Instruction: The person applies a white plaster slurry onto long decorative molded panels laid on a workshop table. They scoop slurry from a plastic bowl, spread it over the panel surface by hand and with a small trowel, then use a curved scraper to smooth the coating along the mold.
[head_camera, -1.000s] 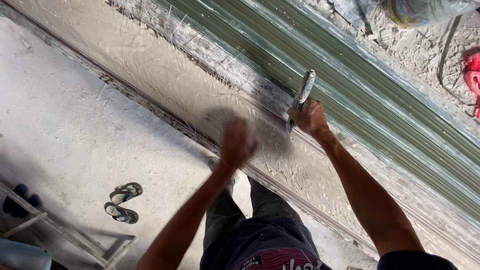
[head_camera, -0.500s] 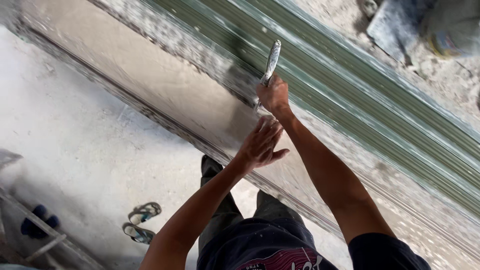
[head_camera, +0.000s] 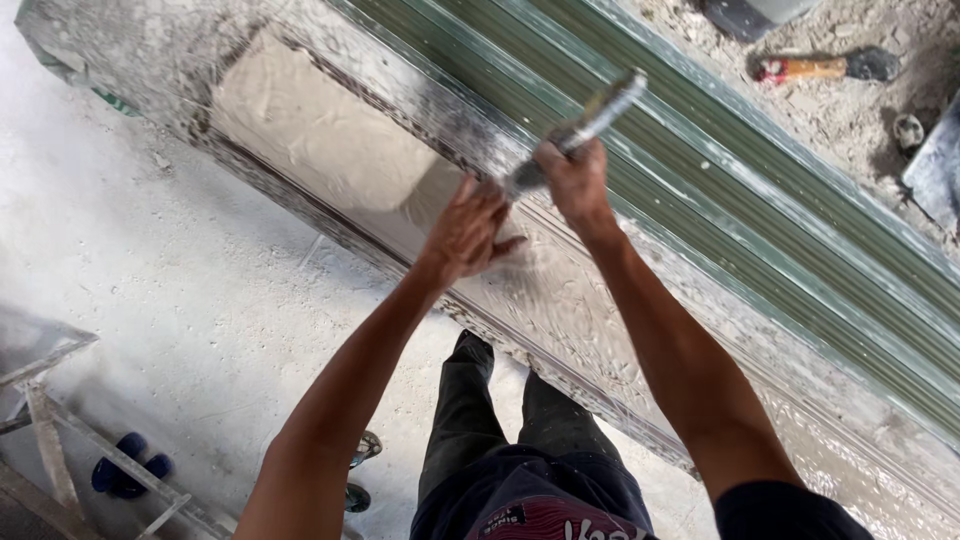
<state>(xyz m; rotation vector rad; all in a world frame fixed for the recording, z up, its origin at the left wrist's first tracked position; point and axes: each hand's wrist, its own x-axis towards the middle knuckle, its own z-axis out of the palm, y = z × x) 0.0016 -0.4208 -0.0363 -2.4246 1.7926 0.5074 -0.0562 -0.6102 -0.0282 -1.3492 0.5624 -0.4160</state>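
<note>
Up against a long moulded plaster strip (head_camera: 330, 140), both hands are at work close together. The right hand (head_camera: 572, 180) is closed in a fist round the handle of a plaster-caked scraping tool (head_camera: 585, 125), whose metal end sticks up and away past the knuckles; its working end points down toward the left hand and seems to meet the surface just beside that hand's fingertips, though the exact contact is hidden. Gripping it this firmly, with the arm stretched out, looks suited to pressing the tool hard along the moulding. The left hand (head_camera: 468, 232) holds nothing: it lies open with fingers spread, palm toward the wet-looking plaster just below the right hand, likely steadying or smoothing the surface by feel.

Beyond the right hand runs a band of green ribbed sheeting (head_camera: 760, 190), streaked with white, which borders the strip along its far edge. Further off past it, on rubble-strewn ground, lies a tool with an orange-and-red handle (head_camera: 810, 68), well apart from both hands. Beneath the arms are the person's dark trousers (head_camera: 500, 450), and the dusty white floor (head_camera: 150, 300) spreads out on the left-hand side. Down there, well away from the hands, stand a metal frame (head_camera: 60, 440), a pair of blue sandals (head_camera: 125, 475) behind it and another sandal (head_camera: 362, 450) partly hidden by the left forearm.
</note>
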